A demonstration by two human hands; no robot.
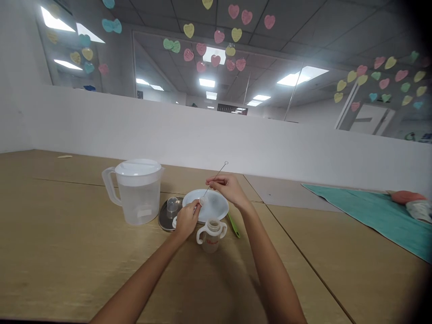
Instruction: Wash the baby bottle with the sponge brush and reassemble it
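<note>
My left hand [187, 219] pinches a small whitish bottle part [203, 201] above a white bowl [219, 208]. Between the fingers of my right hand [230, 188] is a thin wire brush [220, 170] with a looped end pointing up. Its lower end reaches the whitish part; the bristles cannot be made out. Just in front of the bowl stands an uncapped baby bottle [211, 240] with two white handles and red print. A clear dome cap [172, 206] rests on a round metal tray [164, 223], left of my left hand.
A lidded clear pitcher [141, 198] stands to the left. A green-handled tool [233, 226] lies partly under the bowl's right side. Farther right, a teal cloth [367, 209] bears a reddish item [407, 196] and a whitish one. A low white wall [202, 139] closes the table's back.
</note>
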